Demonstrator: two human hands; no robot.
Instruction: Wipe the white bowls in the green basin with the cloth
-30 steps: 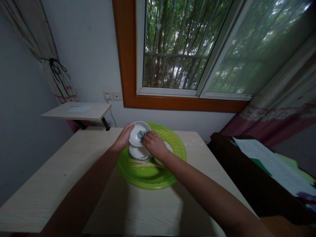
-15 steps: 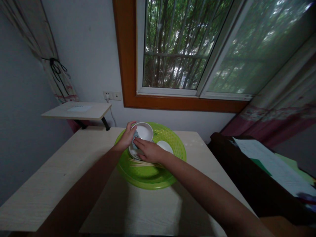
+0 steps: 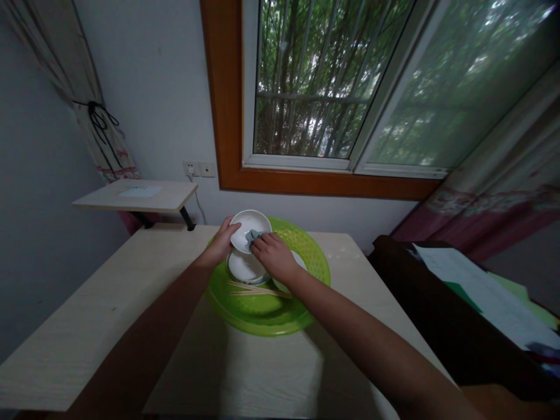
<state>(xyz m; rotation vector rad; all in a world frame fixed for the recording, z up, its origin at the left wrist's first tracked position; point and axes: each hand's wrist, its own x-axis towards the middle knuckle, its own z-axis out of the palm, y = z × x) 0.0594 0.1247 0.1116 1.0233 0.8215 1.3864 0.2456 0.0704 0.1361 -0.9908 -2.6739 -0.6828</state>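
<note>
My left hand [image 3: 222, 242] grips a white bowl [image 3: 250, 219] by its left side, thumb over the rim, and holds it tilted above a green basin [image 3: 271, 325]. A grey-blue cloth [image 3: 252, 235] is bunched in the fingers of my right hand [image 3: 273, 254], pressed against the inside of the bowl. Below the held bowl, another white bowl [image 3: 245, 267] sits in the basin, apparently stacked on something. A further white dish [image 3: 299, 259] is partly hidden behind my right hand. Several light wooden chopsticks [image 3: 258, 291] lie at the front of the basin.
The basin stands on a pale wooden table [image 3: 175, 326] against the wall. To the left is a small raised shelf [image 3: 135, 198] on black legs. Papers [image 3: 485, 291] lie on a dark surface at the right, and a window [image 3: 324, 87] is ahead.
My right hand and the cloth have moved from the bowl's outer left side to its inside. The bowl has risen slightly and tilts differently, uncovering the bowl below.
</note>
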